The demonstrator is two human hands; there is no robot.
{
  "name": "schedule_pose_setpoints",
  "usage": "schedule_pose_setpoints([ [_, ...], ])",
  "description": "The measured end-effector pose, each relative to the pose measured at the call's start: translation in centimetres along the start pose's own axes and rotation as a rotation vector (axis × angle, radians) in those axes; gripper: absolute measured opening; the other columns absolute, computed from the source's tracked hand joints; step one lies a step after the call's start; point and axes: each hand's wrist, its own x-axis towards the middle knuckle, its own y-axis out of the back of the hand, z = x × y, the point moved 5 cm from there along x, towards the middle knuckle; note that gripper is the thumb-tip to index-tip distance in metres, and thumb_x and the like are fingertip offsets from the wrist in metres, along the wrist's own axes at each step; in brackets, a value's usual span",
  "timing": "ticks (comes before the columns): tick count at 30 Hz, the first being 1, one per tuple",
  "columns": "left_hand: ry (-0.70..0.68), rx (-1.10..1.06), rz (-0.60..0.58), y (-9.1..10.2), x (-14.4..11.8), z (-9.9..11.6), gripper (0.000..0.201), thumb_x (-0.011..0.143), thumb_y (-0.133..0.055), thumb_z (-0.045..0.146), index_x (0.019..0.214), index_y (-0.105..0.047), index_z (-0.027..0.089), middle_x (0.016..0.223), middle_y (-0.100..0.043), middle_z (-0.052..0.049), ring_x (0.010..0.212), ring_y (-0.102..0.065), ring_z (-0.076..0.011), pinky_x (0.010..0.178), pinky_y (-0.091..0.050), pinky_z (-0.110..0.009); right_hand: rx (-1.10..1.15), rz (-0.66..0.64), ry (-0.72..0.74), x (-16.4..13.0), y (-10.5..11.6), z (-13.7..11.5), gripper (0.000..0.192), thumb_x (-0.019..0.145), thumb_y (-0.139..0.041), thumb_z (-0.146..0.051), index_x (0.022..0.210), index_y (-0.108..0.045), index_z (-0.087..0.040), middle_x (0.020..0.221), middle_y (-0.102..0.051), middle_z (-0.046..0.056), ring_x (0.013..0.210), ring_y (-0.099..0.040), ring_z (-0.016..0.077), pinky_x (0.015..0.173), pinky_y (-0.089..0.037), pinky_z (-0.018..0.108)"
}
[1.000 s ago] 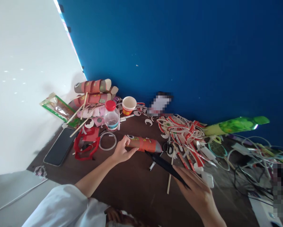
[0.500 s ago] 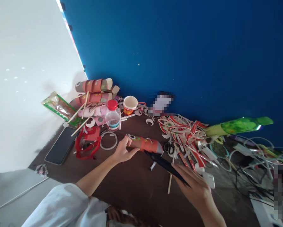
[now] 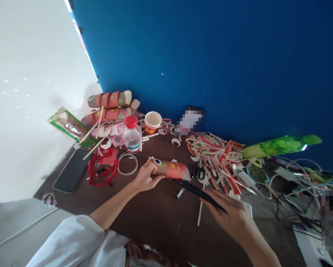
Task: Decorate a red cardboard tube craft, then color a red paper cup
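Note:
My left hand (image 3: 144, 178) grips the left end of a red paper-cup fish (image 3: 172, 169) with stuck-on eyes, lying on the dark brown table (image 3: 161, 218). In my right hand (image 3: 233, 218) is a long black tool (image 3: 197, 190), its tip pointing at the fish's lower right end. A thin wooden stick (image 3: 201, 207) lies on the table under the tool, and black scissors (image 3: 197, 172) lie just right of the fish.
Behind the fish stand a red-capped water bottle (image 3: 132, 135), a paper cup (image 3: 152, 122) and stacked finished fish (image 3: 109, 100). A phone (image 3: 72, 170), a red cut-out (image 3: 103, 167) and a clear ring (image 3: 127, 164) lie left. Paper strips (image 3: 216, 152), cables (image 3: 302, 178) and a green tube (image 3: 280, 146) crowd the right.
The fish has turned in my left hand so its eyes face up. My right hand has shifted slightly right with the black tool, its tip drawing back a little from the fish.

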Motion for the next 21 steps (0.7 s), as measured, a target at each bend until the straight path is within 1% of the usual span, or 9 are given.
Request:
schedule_pose_setpoints([
  [4,0.006,-0.002,-0.002,0.07,0.04,0.07,0.042,0.077,-0.067,0.026,0.069,-0.026,0.023,0.062,-0.032,0.007,0.055,-0.034,-0.0107,0.055,-0.034,-0.025,-0.045,-0.012,0.032,0.02,0.22,-0.62,0.020,0.093,-0.051,-0.023,0.104,-0.068,-0.020,0.087,-0.077,0.003,0.075,-0.074,0.0159,0.069,-0.058,0.024],
  [10,0.034,0.018,-0.036,0.00,-0.04,-0.06,0.045,0.075,-0.069,0.026,0.068,-0.025,0.023,0.061,-0.032,0.007,0.055,-0.034,-0.0109,0.055,-0.034,-0.025,-0.100,-0.028,0.054,-0.30,0.35,-0.79,0.024,0.092,-0.049,-0.023,0.106,-0.068,-0.021,0.084,-0.077,0.002,0.069,-0.073,0.0143,0.062,-0.055,0.023],
  [16,-0.005,0.021,-0.024,0.06,0.02,0.26,0.044,0.076,-0.068,0.025,0.067,-0.025,0.023,0.061,-0.033,0.007,0.055,-0.035,-0.0111,0.055,-0.035,-0.025,-0.147,-0.024,0.067,-0.32,0.39,-1.04,0.024,0.094,-0.045,-0.022,0.102,-0.068,-0.019,0.082,-0.077,0.003,0.065,-0.072,0.0143,0.058,-0.054,0.024],
  [21,0.031,0.036,-0.050,-0.07,-0.01,0.06,0.046,0.073,-0.070,0.023,0.066,-0.024,0.024,0.060,-0.034,0.007,0.055,-0.036,-0.0114,0.055,-0.036,-0.025,-0.160,-0.033,0.051,-0.45,0.34,-1.06,0.025,0.093,-0.046,-0.022,0.103,-0.068,-0.018,0.082,-0.076,0.003,0.063,-0.071,0.0143,0.055,-0.052,0.023],
])
